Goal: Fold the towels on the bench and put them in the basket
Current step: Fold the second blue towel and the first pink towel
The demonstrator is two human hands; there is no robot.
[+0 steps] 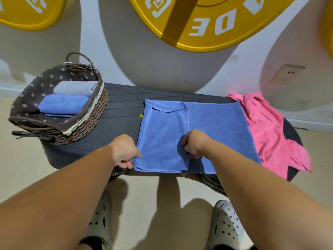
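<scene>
Left hand (125,150) and right hand (194,145) are curled, the blue towel (162,130) being pinched at its near-left corner and a raised fold (it is spread on the bench (122,123), between wicker basket (90,121) and pink towel (266,134)).

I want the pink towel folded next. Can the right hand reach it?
Probably yes, but the right hand is pinching the blue towel; the pink towel lies uncovered right beside it.

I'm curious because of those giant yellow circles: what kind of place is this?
Probably a gym. The yellow discs look like weight plates, the dark padded bench looks like a workout bench, and a blue towel and a pink towel lie on it.
</scene>
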